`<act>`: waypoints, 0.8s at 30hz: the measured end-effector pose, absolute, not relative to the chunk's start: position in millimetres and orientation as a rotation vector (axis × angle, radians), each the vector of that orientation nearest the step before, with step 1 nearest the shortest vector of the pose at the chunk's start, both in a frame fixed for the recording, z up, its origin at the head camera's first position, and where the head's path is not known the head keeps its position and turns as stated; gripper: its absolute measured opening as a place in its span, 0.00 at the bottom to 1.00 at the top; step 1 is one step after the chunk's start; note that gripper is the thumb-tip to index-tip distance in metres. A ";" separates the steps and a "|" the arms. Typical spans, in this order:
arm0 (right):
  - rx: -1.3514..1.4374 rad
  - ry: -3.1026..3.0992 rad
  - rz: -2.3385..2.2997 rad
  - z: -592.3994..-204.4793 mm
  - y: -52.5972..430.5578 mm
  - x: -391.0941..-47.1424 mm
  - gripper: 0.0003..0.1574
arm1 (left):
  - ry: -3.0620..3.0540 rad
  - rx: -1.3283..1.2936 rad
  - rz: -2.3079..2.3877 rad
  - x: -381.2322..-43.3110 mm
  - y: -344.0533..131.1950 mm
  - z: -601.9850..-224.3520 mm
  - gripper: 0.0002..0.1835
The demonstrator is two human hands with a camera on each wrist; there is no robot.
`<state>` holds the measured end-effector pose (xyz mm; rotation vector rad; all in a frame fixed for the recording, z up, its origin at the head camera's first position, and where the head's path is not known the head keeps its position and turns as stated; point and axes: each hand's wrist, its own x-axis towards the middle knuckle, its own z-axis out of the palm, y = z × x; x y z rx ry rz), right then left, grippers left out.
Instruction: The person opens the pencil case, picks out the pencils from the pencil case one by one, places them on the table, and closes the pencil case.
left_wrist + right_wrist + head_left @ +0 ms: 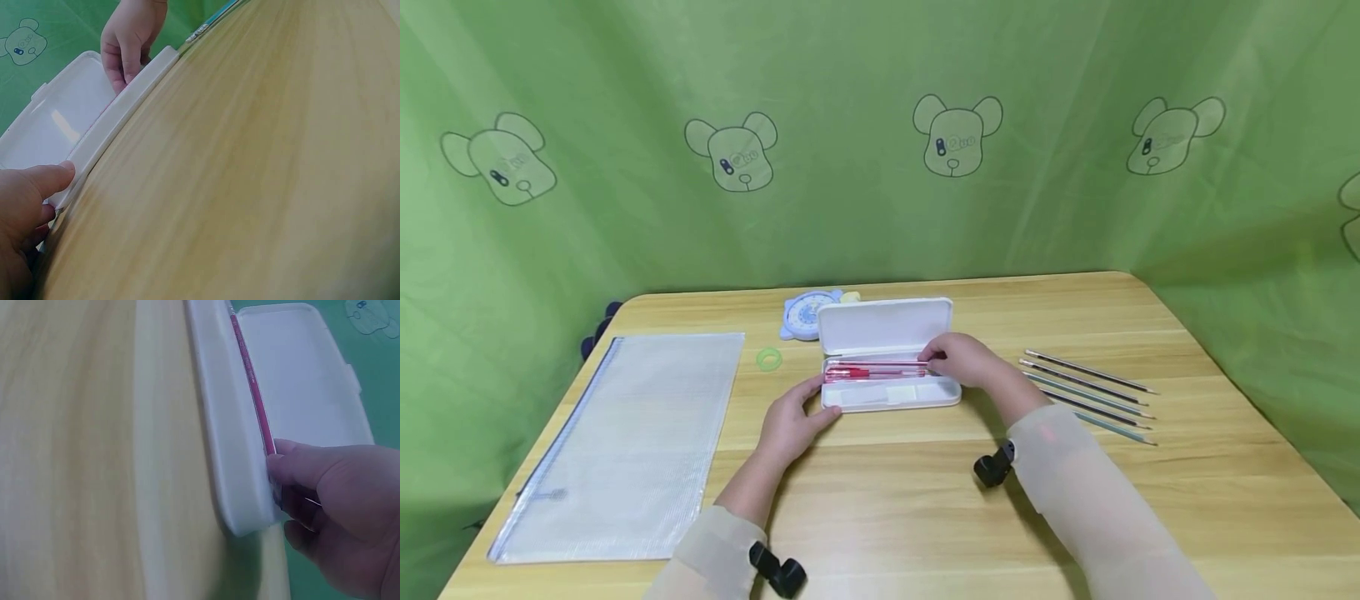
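An opened white pencil case (pixel 891 403) lies on the table, its lid (pixel 887 327) raised at the back. Red pens and pencils (pixel 857 373) lie inside it. My left hand (pixel 790 423) grips the left end of the case, and in the left wrist view the thumb (pixel 55 179) presses on its front rim. At the other end, my right hand (pixel 961 358) is over the tray. Its thumb and fingers pinch the end of a slim red pencil (pixel 253 381), which lies lengthwise along the case. The fingers hide the pencil's tip.
Several dark and blue-green pencils (pixel 1090 379) lie side by side to the right. Left of the case are a green ring (pixel 768 359) and a translucent zip pouch (pixel 625 442). Behind it sits a blue clock-like object (pixel 805 315). A green curtain (pixel 850 225) hangs along the table's back edge.
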<state>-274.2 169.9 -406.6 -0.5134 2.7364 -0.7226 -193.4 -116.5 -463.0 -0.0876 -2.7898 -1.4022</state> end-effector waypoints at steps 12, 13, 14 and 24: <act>-0.541 2.803 -0.912 -389.4 205.6 -250.3 0.14 | -2.815 -0.097 -1.388 -193.2 -115.8 -462.1 0.35; -0.537 2.814 -0.916 -387.6 209.8 -247.2 0.14 | -2.815 -0.095 -1.390 -193.3 -115.9 -461.9 0.35; -0.528 2.823 -0.920 -385.7 214.2 -243.9 0.13 | -2.815 -0.095 -1.393 -193.3 -116.1 -461.7 0.35; -0.448 2.919 -0.881 -381.2 277.7 -204.9 0.12 | -2.806 -0.113 -1.382 -192.1 -116.2 -460.5 0.35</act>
